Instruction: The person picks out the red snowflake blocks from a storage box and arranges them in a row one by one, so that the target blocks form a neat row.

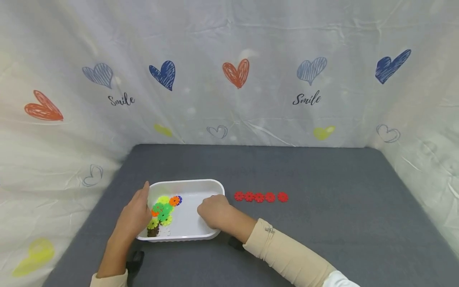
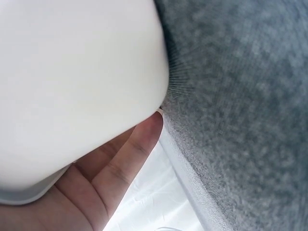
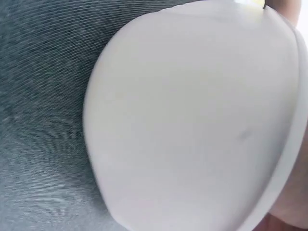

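Observation:
A white plastic tray (image 1: 190,181) is between the two hands, with several notched plastic discs (image 1: 163,213) in green, yellow, orange and brown heaped at its left end. My left hand (image 1: 135,213) grips the tray's left side. In the left wrist view, the fingers (image 2: 127,159) lie along the outer wall just below the rim. Over the right rim, my right hand (image 1: 215,211) grips the tray with its fingers curled. The right wrist view is mostly filled by the tray's outer wall (image 3: 187,115), with only parts of the hand showing at the right edge.
Several red notched discs (image 1: 259,197) lie in a row on the dark grey tabletop (image 1: 322,239), to the right of the tray. A pale curtain (image 1: 229,111) printed with hearts hangs behind the table and along both sides.

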`<state>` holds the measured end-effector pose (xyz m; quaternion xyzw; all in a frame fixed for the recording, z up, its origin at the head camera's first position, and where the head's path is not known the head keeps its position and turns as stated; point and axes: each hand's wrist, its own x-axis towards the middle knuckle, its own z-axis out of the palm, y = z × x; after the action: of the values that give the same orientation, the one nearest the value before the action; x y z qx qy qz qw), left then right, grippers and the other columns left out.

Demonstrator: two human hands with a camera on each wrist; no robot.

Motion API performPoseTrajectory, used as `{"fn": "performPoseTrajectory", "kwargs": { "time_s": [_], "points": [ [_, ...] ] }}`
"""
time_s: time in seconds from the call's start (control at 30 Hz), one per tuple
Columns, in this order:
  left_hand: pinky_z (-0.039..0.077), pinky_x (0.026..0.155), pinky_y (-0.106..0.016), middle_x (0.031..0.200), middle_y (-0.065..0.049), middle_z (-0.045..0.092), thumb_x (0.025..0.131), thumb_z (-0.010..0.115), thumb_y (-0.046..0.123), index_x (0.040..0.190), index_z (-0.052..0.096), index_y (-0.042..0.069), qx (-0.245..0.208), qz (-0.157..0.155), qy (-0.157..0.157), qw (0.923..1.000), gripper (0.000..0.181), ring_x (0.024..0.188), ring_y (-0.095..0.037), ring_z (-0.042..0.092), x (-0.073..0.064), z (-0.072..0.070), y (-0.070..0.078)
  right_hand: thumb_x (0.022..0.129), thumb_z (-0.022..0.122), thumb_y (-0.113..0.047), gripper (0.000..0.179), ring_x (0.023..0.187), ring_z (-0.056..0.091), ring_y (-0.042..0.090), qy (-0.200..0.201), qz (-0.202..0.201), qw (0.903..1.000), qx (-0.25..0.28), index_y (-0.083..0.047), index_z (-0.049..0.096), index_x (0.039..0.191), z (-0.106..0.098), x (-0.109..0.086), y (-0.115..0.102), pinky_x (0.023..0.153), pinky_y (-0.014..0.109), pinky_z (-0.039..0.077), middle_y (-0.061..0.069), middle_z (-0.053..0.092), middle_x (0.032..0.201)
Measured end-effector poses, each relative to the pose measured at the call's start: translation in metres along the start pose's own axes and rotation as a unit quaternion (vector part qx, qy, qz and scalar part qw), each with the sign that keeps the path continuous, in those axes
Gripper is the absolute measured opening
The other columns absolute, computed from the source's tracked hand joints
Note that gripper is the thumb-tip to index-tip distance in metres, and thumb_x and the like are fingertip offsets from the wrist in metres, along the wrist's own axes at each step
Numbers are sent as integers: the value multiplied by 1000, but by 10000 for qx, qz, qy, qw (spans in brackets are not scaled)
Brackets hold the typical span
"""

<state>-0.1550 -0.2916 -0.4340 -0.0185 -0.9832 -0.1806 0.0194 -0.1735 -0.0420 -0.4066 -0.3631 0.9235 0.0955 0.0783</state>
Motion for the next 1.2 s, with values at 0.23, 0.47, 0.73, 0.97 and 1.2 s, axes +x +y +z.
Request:
{"fn": "performPoseTrajectory", "kwargs": {
  "time_s": [0.23,0.47,0.73,0.97,1.2],
  "points": [
    [42,94,-67,144,-37,36,91,45,-6,155,15,-11,47,-39,-4,10000,70,119,-54,49,1,2,1,84,77,-13,9,61,50,10,680,-216,9973,195,-21,73,85,8,1,11,53,28,48,-6,64,73],
    [42,93,-67,144,-37,37,91,44,-7,155,15,-11,25,-45,-22,10000,70,119,-54,49,0,2,1,82,79,-14,10,62,50,9,433,-297,9979,369,-20,73,85,8,1,15,53,27,46,-7,60,70],
    [42,92,-67,145,-37,36,91,44,-6,155,14,-11,47,-8,17,10000,71,119,-54,49,1,1,0,79,82,-13,13,66,52,8,778,-338,9940,690,-18,72,85,5,1,20,52,23,45,-7,63,73],
    [41,95,-66,145,-36,37,91,45,-7,155,16,-11,53,-15,72,10000,70,122,-54,48,0,2,0,79,82,-10,15,69,52,7,1308,-261,9812,1391,-18,76,89,1,-4,27,52,20,44,-10,65,77],
    [41,95,-67,144,-37,37,91,47,-7,155,15,-11,90,-16,52,9999,72,121,-54,48,1,2,-1,85,80,-9,6,68,55,6,1973,-454,9487,2427,-15,78,85,-3,-14,43,62,17,46,-10,67,75]
  ]
}}
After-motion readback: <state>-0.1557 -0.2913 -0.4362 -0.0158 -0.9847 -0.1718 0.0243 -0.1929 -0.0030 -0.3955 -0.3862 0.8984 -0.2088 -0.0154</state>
